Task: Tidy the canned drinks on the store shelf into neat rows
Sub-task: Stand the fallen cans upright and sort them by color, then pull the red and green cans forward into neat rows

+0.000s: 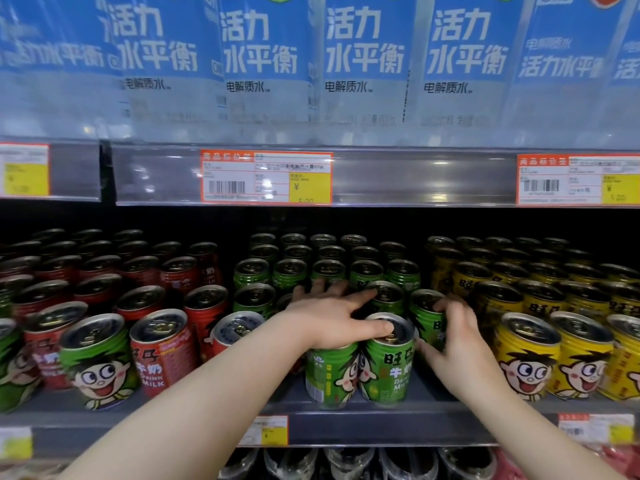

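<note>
Shoving too hard, with left hand [325, 317] spread flat across the green cans [388, 368] and right hand [457, 336] gripping the end can [426, 315], could tip front ones off the shelf [207, 408].

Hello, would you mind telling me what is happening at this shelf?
A person is tidying the shelf. The left hand lies spread over the tops of the front green cans, while the right hand grips a second-row green can beside them. A stray green can stands among the red cans.
</note>
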`<state>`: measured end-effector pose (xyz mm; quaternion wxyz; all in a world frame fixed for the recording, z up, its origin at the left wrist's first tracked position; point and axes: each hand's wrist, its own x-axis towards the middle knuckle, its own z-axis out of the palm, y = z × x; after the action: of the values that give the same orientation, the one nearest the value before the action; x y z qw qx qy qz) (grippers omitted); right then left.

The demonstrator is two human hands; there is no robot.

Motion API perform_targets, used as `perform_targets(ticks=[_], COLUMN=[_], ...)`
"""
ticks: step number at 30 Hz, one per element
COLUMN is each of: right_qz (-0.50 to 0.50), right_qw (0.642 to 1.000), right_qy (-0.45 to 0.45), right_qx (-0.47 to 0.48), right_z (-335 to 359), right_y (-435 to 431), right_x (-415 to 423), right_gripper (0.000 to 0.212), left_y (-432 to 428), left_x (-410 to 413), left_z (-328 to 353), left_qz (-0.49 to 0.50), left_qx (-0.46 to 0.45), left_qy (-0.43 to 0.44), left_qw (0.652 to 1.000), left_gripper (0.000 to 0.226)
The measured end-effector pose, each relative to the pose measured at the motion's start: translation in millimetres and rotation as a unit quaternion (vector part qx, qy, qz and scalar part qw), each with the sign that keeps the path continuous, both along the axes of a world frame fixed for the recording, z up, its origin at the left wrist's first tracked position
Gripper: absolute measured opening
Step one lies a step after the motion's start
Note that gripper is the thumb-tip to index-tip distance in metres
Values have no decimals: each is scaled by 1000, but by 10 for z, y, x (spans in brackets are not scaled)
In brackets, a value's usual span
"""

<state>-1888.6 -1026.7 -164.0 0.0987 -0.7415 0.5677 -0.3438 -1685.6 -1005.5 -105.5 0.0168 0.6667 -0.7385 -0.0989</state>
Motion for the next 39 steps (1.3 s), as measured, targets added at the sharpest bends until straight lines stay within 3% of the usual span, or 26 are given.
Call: perform_targets(ticks=[4,6,8,9,11,13,15,17,19,23,25,30,35,39], right_qz=[-38,-45,-35,-18,33,101,193,255,255,226,218,239,166,199], right_qw=[998,995,992,994,998,993,975,946,924,904,910,915,922,926], right_qy=[40,80,109,101,63,55,109,200,281,343,321,303,345,317], right_qx=[34,47,55,46,0,-33,-32,-27,-37,-119,-144,-115,-65,-45], right_z=[118,200,341,424,588,729,789,760,650,424,403,459,509,596], right_y=[-156,-235,-248,-230,-126,80,299,476,547,552,512,502,376,354], right_x=[86,79,60,66,144,314,526,736,888,968,937,798,708,939], right_gripper=[58,55,48,43,34,30,39,58,74,77,76,75,76,79], left_y=[-2,36,130,194,326,458,631,791,914,1025,1042,1046,1037,1004], left_x=[3,32,116,197,394,605,758,836,864,855,843,837,851,848], left_z=[1,39,132,178,247,271,246,159,34,-247,-375,-534,-587,-661], left_qz=[11,25,42,52,72,91,121,142,144,150,164,172,187,198], left_qx=[-31,-66,-87,-107,-175,-236,-240,-229,-219,-206,-210,-254,-275,-284], left_qy=[46,188,383,432,404,277,167,127,110,125,166,253,303,322], left_qw=[998,980,919,894,895,927,949,955,959,959,949,918,893,881], left_gripper=[66,53,40,35,28,25,33,51,69,81,77,65,84,91])
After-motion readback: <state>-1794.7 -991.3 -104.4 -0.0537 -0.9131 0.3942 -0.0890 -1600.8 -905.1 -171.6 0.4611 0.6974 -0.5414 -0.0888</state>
